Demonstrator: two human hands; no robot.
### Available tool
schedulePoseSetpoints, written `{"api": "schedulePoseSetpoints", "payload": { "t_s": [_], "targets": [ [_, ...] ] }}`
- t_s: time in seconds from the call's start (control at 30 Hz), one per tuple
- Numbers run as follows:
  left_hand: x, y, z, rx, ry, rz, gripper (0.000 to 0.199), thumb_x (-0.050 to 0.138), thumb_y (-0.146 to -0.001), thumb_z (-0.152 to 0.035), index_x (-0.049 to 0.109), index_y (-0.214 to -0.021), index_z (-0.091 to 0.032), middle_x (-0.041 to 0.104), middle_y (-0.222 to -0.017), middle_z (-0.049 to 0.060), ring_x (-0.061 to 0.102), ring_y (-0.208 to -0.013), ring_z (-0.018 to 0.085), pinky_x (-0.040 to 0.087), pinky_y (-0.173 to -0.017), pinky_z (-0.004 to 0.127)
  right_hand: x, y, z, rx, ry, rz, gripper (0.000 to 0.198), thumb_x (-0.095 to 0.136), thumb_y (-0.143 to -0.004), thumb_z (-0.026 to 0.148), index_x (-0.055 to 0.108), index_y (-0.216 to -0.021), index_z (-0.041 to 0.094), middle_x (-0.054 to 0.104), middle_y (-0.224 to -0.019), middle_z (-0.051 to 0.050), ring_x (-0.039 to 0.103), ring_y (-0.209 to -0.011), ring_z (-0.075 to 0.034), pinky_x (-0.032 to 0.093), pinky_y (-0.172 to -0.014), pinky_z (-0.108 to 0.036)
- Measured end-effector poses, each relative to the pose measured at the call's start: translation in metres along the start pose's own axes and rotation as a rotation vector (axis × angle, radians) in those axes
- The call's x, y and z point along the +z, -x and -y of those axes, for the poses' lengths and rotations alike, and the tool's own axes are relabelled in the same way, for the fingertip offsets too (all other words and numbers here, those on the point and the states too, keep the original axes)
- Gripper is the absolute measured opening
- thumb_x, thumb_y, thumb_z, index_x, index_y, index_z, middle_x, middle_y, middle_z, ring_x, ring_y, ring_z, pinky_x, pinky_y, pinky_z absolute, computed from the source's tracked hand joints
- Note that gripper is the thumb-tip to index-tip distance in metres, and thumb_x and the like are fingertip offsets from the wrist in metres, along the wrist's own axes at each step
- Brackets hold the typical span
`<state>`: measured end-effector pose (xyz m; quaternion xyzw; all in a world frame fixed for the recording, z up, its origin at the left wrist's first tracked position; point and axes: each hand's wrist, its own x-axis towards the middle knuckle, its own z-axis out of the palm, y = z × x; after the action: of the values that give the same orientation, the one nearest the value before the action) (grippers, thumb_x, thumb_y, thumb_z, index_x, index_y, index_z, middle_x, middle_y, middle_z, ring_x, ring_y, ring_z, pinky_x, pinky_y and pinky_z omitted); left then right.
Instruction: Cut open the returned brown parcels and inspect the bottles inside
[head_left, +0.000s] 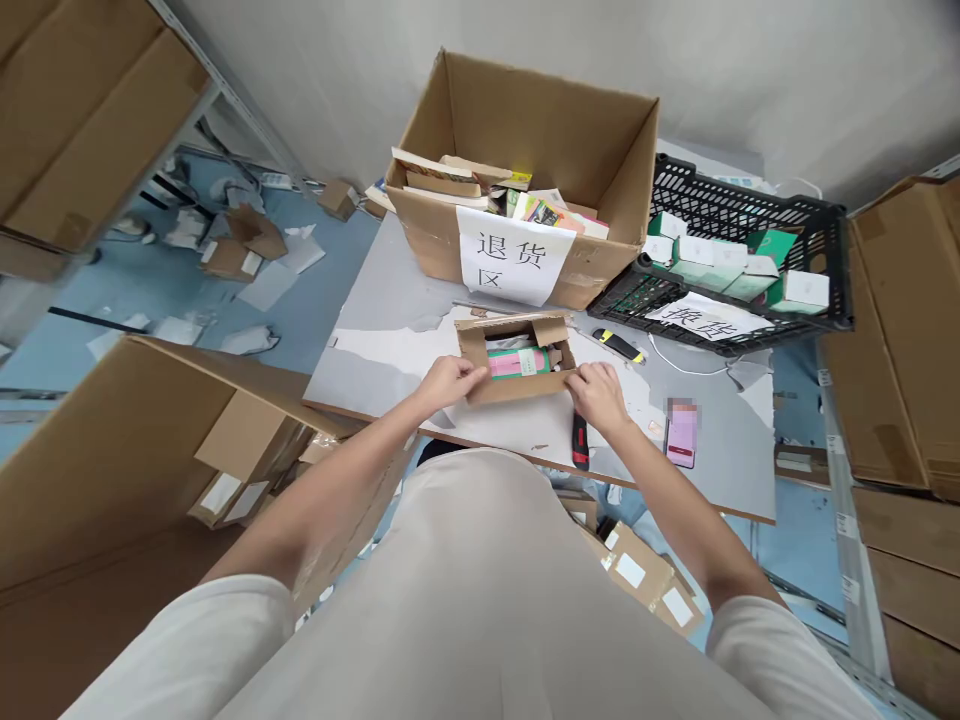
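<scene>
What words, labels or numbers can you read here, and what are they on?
"退货区": white paper sign on the large cardboard box
"换货": curled paper sheet on the black crate
Too small or blurred: phone, pink-and-green package, book covers, white box labels.

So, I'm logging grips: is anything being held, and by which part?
The small open carton: the left hand grips its near left corner, the right hand its near right corner.

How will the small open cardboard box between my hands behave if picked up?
The small cardboard box should feel fairly stiff, since its walls stand up. With its top open, the pink-and-green package inside might slide out if tipped.
</scene>
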<state>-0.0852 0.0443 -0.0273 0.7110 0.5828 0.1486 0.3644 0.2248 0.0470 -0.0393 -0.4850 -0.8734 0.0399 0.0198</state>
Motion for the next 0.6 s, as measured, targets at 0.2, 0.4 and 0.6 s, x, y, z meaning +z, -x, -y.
{"api": "schedulePoseSetpoints", "payload": {
  "t_s": [0.2,0.4,0.6],
  "targets": [
    [0.022,-0.025,-0.013,0.289,-0.443,0.103,0.038,0.054,-0.084,-0.046,0.068,-0.109,-0.021,0.066,-0.121,0.011,0.056,-0.116,0.03,0.041,-0.098,0.045,-0.004,-0.009,-0.007,-0.124,-0.127,0.187,0.036,0.04,-0.096,0.04,0.068,-0.098,0.017,0.065,-0.094,-0.011,0.057,-0.091,-0.023,0.036,-0.081,-0.035],
    [0.029,-0.06,-0.019,0.397,-0.698,0.3,0.047,0.038,-0.092,-0.046,0.074,-0.079,-0.019,0.074,-0.085,0.011,0.06,-0.109,0.031,0.014,-0.11,0.062,-0.008,-0.088,0.003,-0.195,0.043,0.538,0.031,0.046,-0.088,0.013,0.071,-0.105,0.023,0.071,-0.104,-0.011,0.064,-0.096,-0.025,0.041,-0.075,-0.034],
    [0.021,-0.047,-0.031,0.435,-0.602,0.173,0.045,0.054,-0.082,-0.059,0.076,-0.078,-0.019,0.071,-0.085,0.012,0.059,-0.1,0.032,0.004,-0.114,0.062,-0.009,-0.087,0.009,-0.192,0.117,0.419,0.045,0.032,-0.092,0.013,0.059,-0.127,0.016,0.056,-0.134,-0.019,0.061,-0.104,-0.03,0.043,-0.083,-0.043]
  ]
}}
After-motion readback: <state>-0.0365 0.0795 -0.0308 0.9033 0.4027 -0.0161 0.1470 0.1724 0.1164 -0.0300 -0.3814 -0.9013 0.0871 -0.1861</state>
